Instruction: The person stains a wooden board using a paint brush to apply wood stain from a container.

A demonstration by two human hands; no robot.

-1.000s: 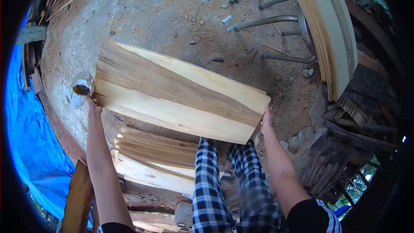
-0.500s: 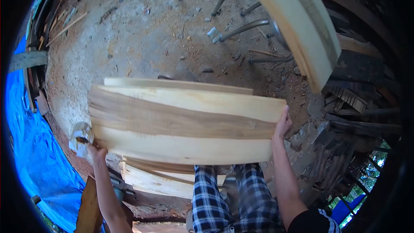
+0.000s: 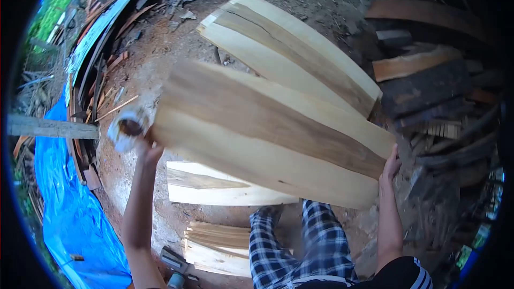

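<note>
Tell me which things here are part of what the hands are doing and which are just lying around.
In hand:
- wide two-tone plank, held at both ends
- left hand, at its left end
- right hand, at its right end

Lying about:
- second plank behind
- short board on the ground
- stacked offcuts
- blue tarp
- dark scrap timber

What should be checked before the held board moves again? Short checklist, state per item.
1. Left hand on the held board's end: ok.
2. Right hand on the opposite end: ok.
3. Finger wrap under the board: cannot tell, hidden.
4. Board level: not ok, it slants down to the right.
5. Ground below free: not ok, a pale board lies under it, a stacked board beyond.
6. Footing: cannot tell, feet hidden.
</note>
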